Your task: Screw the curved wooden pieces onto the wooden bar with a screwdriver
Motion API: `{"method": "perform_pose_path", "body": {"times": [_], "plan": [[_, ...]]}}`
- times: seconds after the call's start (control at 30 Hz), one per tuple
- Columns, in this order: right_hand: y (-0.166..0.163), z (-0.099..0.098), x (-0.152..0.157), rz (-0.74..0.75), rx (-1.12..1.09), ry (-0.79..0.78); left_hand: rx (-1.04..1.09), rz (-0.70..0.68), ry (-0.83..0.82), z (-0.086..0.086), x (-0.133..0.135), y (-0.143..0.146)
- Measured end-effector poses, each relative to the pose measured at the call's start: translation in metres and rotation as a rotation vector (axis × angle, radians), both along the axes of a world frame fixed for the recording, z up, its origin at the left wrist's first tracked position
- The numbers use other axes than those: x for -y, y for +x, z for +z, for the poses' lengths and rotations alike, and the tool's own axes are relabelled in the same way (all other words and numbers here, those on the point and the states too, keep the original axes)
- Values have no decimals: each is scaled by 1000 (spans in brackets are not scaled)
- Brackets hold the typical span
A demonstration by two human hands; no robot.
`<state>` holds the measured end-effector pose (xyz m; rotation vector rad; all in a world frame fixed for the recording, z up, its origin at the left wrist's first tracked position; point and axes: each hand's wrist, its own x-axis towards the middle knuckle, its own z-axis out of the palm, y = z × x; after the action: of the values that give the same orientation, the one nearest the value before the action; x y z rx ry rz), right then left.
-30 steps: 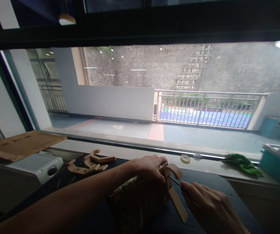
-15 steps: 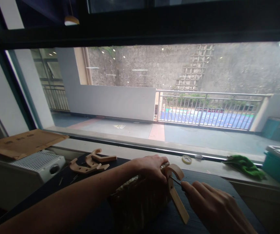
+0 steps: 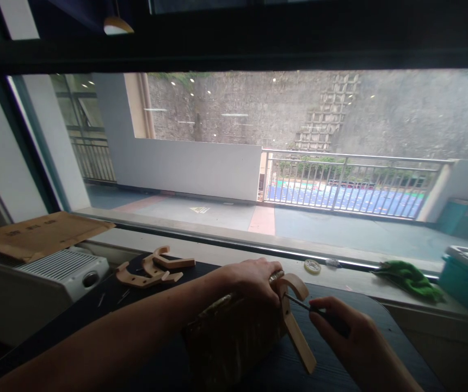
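Observation:
A curved wooden hook (image 3: pixel 299 340) with a long straight leg stands tilted against the end of a dark block wrapped in shiny clear film or tape (image 3: pixel 234 337). My left hand (image 3: pixel 254 280) wraps over the block's far end, its fingertips beside the hook. In my right hand (image 3: pixel 346 332) is a screwdriver (image 3: pixel 299 302), its dark handle held between thumb and fingers. The shaft's tip meets the upper hole in the hook; a lower hole shows below it. Whether a screw sits at the tip cannot be made out.
More curved wooden pieces (image 3: pixel 152 272) lie on the dark table (image 3: pixel 352 310) at left, with a few thin metal screws (image 3: pixel 123 296) nearby. A tape roll (image 3: pixel 312 266) and green cloth (image 3: pixel 409 280) rest on the windowsill. A brown envelope (image 3: pixel 42 234) lies on a white heater (image 3: pixel 68 269).
My right hand has turned and loosened its curl around the screwdriver, shifting slightly right, so more of the handle shows. The left hand, hook and block stay nearly in place.

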<state>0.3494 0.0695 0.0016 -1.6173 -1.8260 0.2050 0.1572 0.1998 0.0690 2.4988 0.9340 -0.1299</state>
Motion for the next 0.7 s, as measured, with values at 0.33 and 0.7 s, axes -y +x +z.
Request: {"method": "perform_pose_path", "body": {"times": [0.33,0.7], "plan": [[7,32,10,292,708,498,-13,11,-2,2,1,-1],[10,-3,0,14,53,-22,-11,13,17,1,4,1]]}}
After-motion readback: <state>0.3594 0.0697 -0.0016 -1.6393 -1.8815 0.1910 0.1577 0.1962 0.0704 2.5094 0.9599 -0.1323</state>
